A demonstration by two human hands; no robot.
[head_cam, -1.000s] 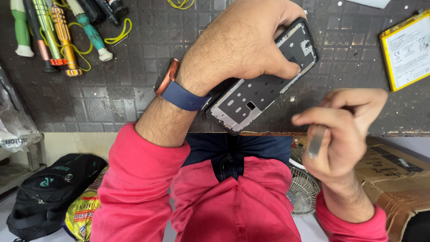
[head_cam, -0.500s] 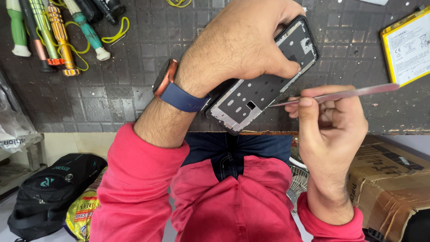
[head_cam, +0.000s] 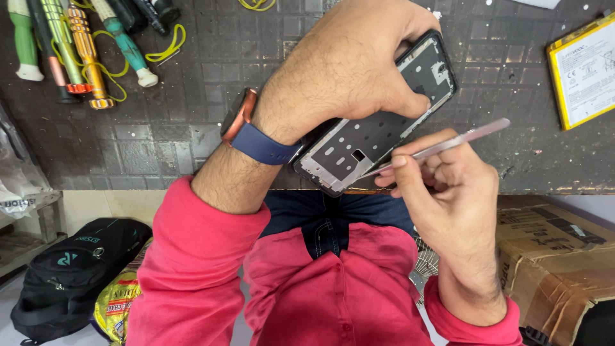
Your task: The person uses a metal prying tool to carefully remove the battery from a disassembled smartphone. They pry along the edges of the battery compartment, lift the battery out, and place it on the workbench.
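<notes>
Phone frame (head_cam: 375,128) gripped in left hand (head_cam: 346,64), tweezers (head_cam: 435,146) touching it

A dark counter (head_cam: 192,128) covered by a worn mat of small squares fills the far part of the view, while below its near edge a pale floor (head_cam: 13,307) carries a black backpack (head_cam: 70,275) at left and a brown cardboard box (head_cam: 564,256) at right.

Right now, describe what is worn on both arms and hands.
Both arms wear long pinkish-red fabric sleeves, the left sleeve and the right sleeve. The left wrist carries a round copper-coloured watch on a navy blue strap. The left hand and right hand are bare: no gloves or rings show.
</notes>
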